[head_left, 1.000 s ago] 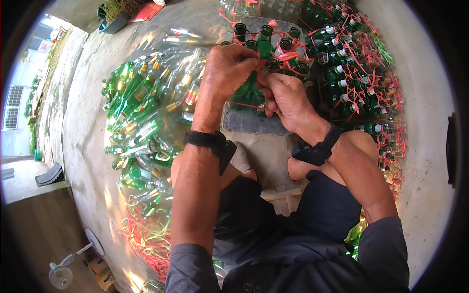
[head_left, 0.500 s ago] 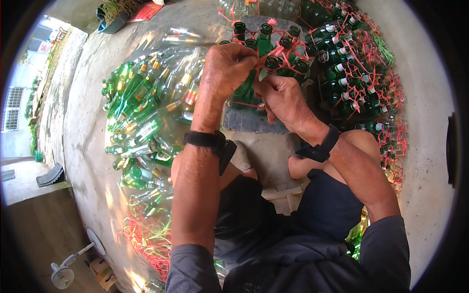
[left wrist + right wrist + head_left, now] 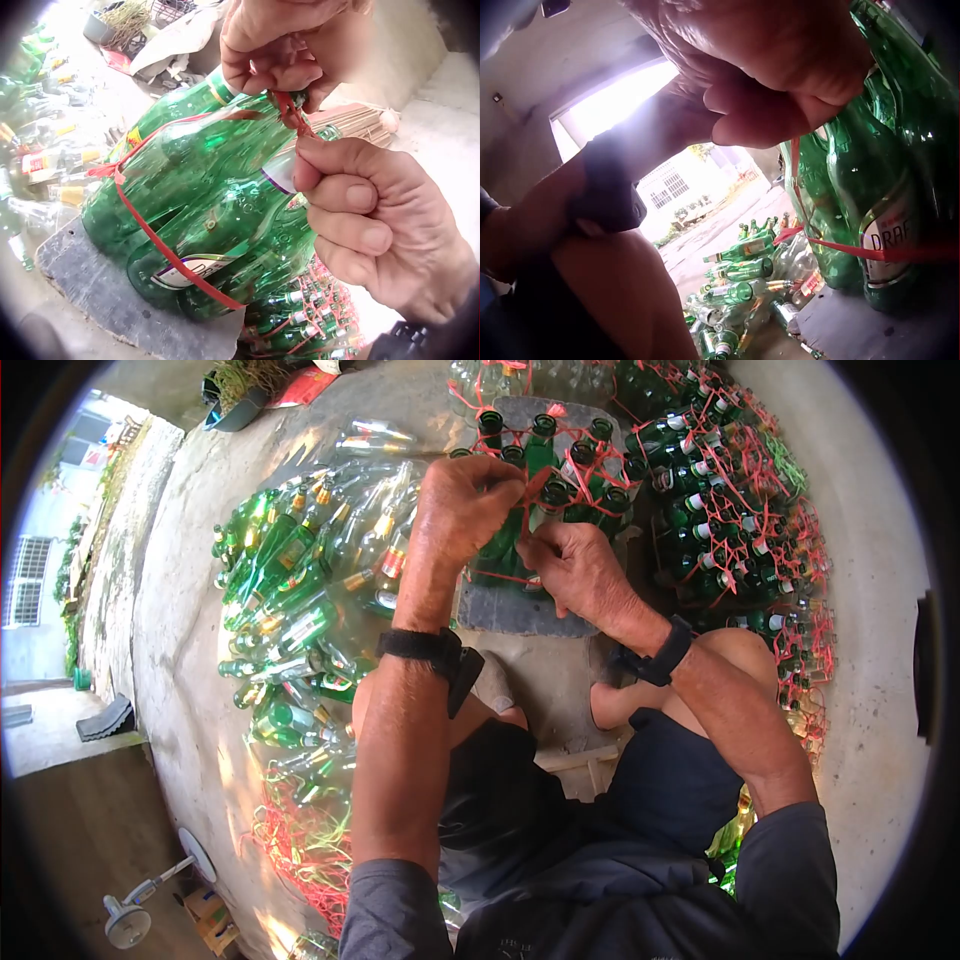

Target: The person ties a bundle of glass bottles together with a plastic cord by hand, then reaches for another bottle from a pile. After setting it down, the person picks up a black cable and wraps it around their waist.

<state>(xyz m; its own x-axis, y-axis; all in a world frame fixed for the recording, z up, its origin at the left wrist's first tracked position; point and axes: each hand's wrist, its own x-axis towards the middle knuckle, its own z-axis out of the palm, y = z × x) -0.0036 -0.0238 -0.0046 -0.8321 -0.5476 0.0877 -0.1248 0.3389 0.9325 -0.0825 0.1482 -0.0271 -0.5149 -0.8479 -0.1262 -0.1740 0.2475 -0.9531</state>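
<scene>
Bottles everywhere on the concrete floor [image 3: 180, 610], loose pile [image 3: 300, 590] to my left, tied stacks [image 3: 730, 510] to my right.
I've got the green bottle bundle [image 3: 202, 217] standing on a slab [image 3: 510, 610] ahead; left hand [image 3: 462, 505] and right hand [image 3: 575, 565] both pinch its red string [image 3: 289, 112] at the necks.

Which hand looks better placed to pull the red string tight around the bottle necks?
Probably the left hand: it pinches the red plastic string right at the green glass bottle necks. The right hand grips the string lower, beside the bundle.
</scene>
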